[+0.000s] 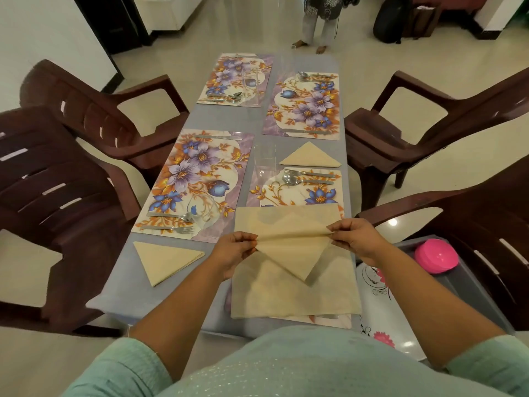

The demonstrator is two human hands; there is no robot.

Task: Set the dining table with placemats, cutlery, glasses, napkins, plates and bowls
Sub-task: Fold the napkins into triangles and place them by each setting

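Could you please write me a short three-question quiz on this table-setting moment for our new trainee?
1. True or false: both hands pinch the same beige napkin.
2. How many napkins already lie folded into triangles on the table?
3. Multiple choice: where is the pink bowl? A) on a placemat B) in the grey tray at the person's right C) on a chair seat

Key
1. True: the left hand and right hand pinch its folded edge.
2. Two: one at near left, one beside the right-side placemats.
3. B
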